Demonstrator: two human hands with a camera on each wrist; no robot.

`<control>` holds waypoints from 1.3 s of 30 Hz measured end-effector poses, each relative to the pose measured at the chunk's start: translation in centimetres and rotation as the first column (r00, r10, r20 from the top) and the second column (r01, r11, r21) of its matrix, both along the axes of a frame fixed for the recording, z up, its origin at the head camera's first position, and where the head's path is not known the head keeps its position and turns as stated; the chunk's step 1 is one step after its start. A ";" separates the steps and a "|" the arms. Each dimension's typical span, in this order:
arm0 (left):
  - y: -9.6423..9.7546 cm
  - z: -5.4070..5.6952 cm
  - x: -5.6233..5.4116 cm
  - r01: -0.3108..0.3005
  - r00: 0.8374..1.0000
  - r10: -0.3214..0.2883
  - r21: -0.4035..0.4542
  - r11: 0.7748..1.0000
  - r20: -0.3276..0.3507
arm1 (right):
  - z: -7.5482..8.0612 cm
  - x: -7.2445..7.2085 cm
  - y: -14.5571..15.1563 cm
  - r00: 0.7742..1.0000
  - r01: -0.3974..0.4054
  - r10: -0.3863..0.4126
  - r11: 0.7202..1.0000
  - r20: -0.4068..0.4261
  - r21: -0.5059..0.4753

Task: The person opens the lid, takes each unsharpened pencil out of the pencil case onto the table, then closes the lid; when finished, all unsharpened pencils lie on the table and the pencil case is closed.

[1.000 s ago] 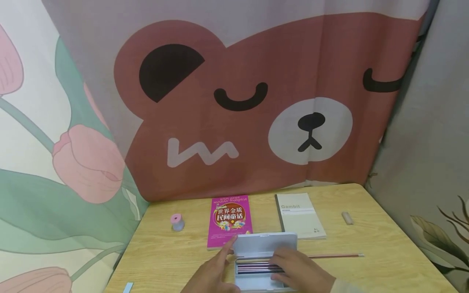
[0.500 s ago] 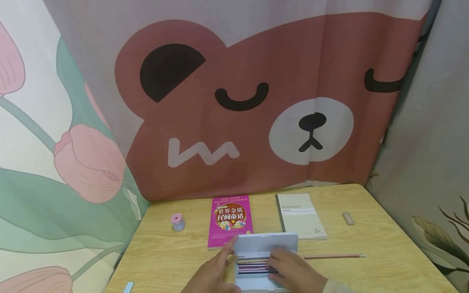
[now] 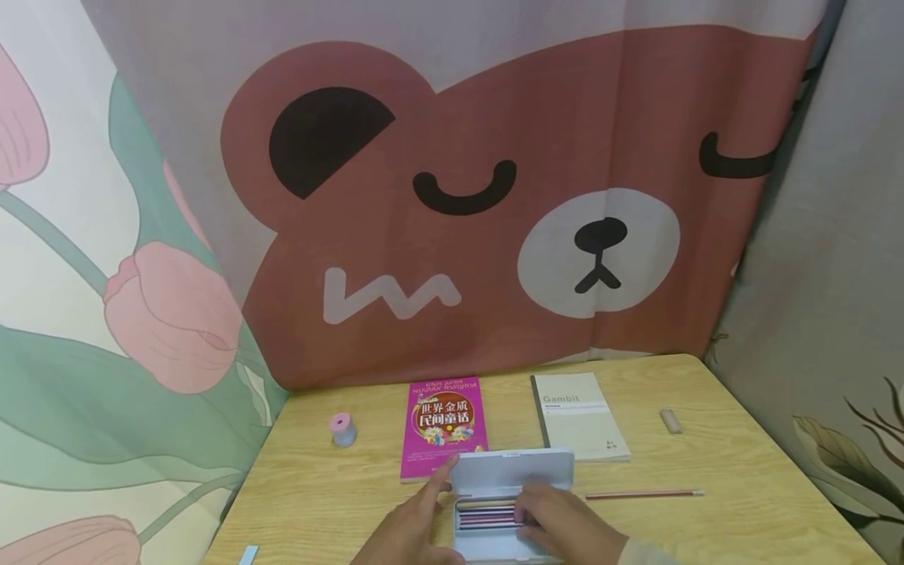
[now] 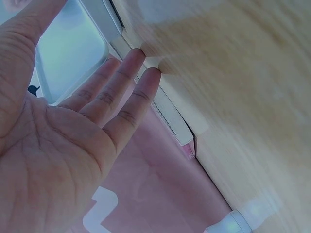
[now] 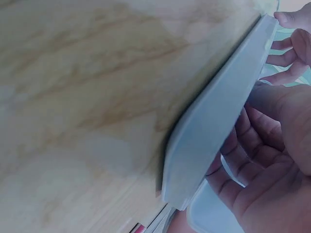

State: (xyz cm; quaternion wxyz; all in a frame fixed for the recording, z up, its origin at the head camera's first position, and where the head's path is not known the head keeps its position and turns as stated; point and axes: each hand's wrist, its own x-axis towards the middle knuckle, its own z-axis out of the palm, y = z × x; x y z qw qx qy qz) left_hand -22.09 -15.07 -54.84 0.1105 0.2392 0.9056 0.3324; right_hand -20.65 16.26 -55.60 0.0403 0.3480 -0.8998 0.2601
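Note:
A pale metal pencil case (image 3: 512, 543) stands with its lid (image 3: 512, 471) raised, and several pencils (image 3: 487, 514) lie side by side in it. At its left side is my left hand (image 3: 413, 518), index finger up at the lid's edge and thumb by the base. Three fingers (image 4: 129, 116) of that hand extend fairly straight in the left wrist view. My right hand (image 3: 561, 522) reaches into the case, its bent fingers over the right ends of the pencils. The case wall (image 5: 209, 126) hides those fingertips in the right wrist view; I cannot tell whether they pinch a pencil.
One pencil (image 3: 644, 494) lies on the table right of the case. Behind are a magenta book (image 3: 443, 416) and a notebook (image 3: 582, 420). An eraser-like block (image 3: 670, 421) is far right, a pink-topped small cylinder (image 3: 342, 430) left, a light-blue strip (image 3: 248, 555) at front left.
My right hand has shifted slightly left within the case, and its fingers look more bent. The left hand and the case stay where they were.

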 end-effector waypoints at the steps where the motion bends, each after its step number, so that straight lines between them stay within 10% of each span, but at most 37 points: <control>1: 0.0 0.0 0.0 0.001 1.000 -0.001 0.001 1.000 0.002 | 0.1 0.0 0.0 0.999 0.013 -0.013 1.000 0.038 0.001; 13: 0.4 0.1 0.0 0.020 1.000 -0.020 0.002 1.000 0.002 | 0.7 -0.1 0.1 0.976 0.069 -0.078 0.996 0.204 0.052; 26: 0.2 -0.3 -0.1 0.016 1.000 -0.016 0.002 1.000 -0.025 | 2.6 0.9 1.8 0.999 -0.027 0.028 0.998 0.018 -0.065; 33: -0.2 -0.2 -0.1 0.020 0.999 -0.019 0.001 1.000 -0.028 | 3.6 1.7 6.5 0.994 0.011 -0.008 1.000 0.107 -0.023; 39: -0.2 -0.3 -0.2 0.021 1.000 -0.021 0.001 1.000 -0.005 | 3.1 2.7 11.4 0.998 0.056 -0.056 0.998 -0.001 -0.016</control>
